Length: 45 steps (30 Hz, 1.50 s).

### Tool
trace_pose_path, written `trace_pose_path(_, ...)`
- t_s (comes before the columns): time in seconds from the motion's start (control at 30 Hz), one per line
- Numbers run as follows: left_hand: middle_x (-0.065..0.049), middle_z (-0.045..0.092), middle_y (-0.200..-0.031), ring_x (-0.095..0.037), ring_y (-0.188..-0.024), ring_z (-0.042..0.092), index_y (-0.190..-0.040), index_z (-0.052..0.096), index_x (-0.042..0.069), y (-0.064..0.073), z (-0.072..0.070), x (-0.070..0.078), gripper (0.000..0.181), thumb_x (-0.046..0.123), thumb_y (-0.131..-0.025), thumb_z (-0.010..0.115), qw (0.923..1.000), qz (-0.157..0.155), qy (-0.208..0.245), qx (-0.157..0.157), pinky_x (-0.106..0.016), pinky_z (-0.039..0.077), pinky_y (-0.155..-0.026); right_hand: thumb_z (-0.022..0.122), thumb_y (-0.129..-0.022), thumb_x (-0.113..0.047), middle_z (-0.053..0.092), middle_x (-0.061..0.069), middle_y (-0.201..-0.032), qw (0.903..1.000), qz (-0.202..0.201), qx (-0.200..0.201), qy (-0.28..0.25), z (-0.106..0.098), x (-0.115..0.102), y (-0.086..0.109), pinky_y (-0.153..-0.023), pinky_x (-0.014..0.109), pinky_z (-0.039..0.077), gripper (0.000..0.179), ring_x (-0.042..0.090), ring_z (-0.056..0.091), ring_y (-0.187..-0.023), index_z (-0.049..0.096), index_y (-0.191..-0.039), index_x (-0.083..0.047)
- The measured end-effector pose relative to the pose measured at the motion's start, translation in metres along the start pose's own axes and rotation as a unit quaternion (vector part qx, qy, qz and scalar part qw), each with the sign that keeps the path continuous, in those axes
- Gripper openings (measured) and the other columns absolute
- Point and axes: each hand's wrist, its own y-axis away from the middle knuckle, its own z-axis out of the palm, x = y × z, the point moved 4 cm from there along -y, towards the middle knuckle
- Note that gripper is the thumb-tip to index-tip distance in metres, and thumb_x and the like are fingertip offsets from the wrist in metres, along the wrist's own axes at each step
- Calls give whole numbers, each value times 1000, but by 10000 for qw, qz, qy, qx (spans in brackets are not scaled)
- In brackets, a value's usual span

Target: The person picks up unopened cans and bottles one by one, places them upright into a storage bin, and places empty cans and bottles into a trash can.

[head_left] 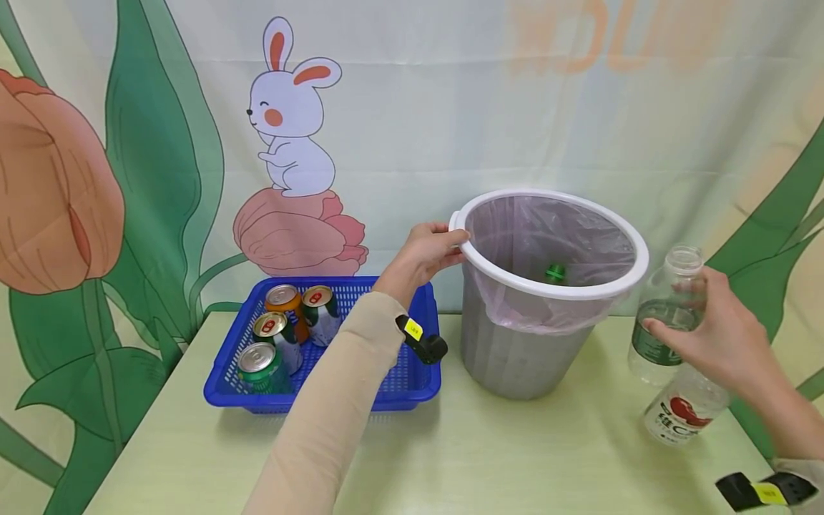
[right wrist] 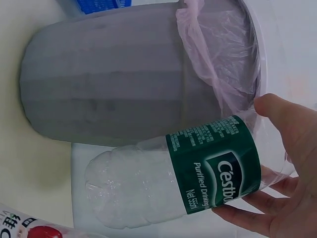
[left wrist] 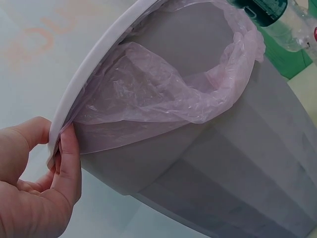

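Head: left hand (head_left: pixel 421 254) gripping bin (head_left: pixel 515 357) rim at 9 o'clock; right hand (head_left: pixel 721 332) grasping bottle (head_left: pixel 663 315) at bin's 3 o'clock.
Left wrist: fingers (left wrist: pixel 67 158) pinching rim.
Right wrist: bottle upright on table. Likely binning step; next needs lifting over rim.

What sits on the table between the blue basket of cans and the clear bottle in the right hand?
The grey bin with its pink liner stands between the blue basket and the clear bottle. The left hand grips its white rim. The head view shows this.

Matt grey plastic bin (head_left: pixel 515 357) with thin crinkled pink liner (head_left: pixel 547 236); clear glossy plastic bottle (head_left: pixel 663 315).
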Motion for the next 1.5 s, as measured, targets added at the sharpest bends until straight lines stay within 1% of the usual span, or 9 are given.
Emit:
trace_pose_path(0.17,-12,57,-109,-19,-85,63,-125,46,0,0,0,0,45,9,-85,64,10000,10,-10,-18,-27,55,-77,74,-76,-32,50,25,-119,9998,-151,-4,149,-7,-4,-4,-62,54,40,83,42,52,-95,25,-134,1)
trace_pose_path(0.27,-13,57,-110,-20,-86,63,-125,46,0,0,-1,-1,45,9,-85,64,10000,12,-3,-36,-28,55,-77,74,-76,-30,50,25,-119,9994,-265,33,236,-11,-6,-7,-61,53,40,84,42,51,-95,24,-134,1)
trace_pose_path(0.37,-12,57,-110,-20,-88,64,-125,47,0,0,-1,0,44,9,-85,64,10000,-7,-3,-41,-27,55,-77,74,-76,-30,50,25,-119,9991,-327,40,281,-14,-7,-10,-62,56,40,86,43,51,-96,21,-137,0)
trace_pose_path(0.53,-12,57,-112,-20,-89,64,-127,47,1,-1,0,0,45,9,-86,63,10000,-30,-74,-28,-27,55,-76,73,-77,-33,49,27,-121,9991,-322,-29,266,-20,-11,-15,-65,60,40,89,45,50,-99,19,-140,-3)
trace_pose_path(0.77,-12,57,-112,-19,-86,63,-128,46,1,-1,0,0,46,10,-86,63,9999,-19,-89,-49,-26,55,-76,73,-76,-33,49,28,-120,9986,-386,-33,352,-29,-16,-24,-65,59,40,86,45,49,-99,21,-138,-4)
trace_pose_path(0.97,-12,57,-113,-19,-87,63,-129,45,1,0,0,0,47,10,-86,63,9999,-20,-79,-80,-26,55,-77,74,-75,-31,48,30,-120,9982,-423,-12,418,-39,-20,-32,-68,61,40,89,47,47,-100,20,-140,-2)
trace_pose_path(1.23,-12,57,-112,-19,-87,63,-127,47,1,-1,0,0,46,11,-86,64,9999,-15,-100,-47,-26,55,-77,73,-75,-36,49,30,-121,9977,-370,-164,538,-50,-26,-44,-66,59,41,86,44,50,-95,25,-136,1)
trace_pose_path(1.5,-12,58,-110,-20,-88,64,-126,47,1,-1,-1,-1,45,11,-85,64,9999,-7,-99,-32,-27,55,-76,72,-77,-33,45,31,-122,9971,-276,-287,652,-56,-32,-54,-66,58,41,91,47,48,-95,17,-141,2)
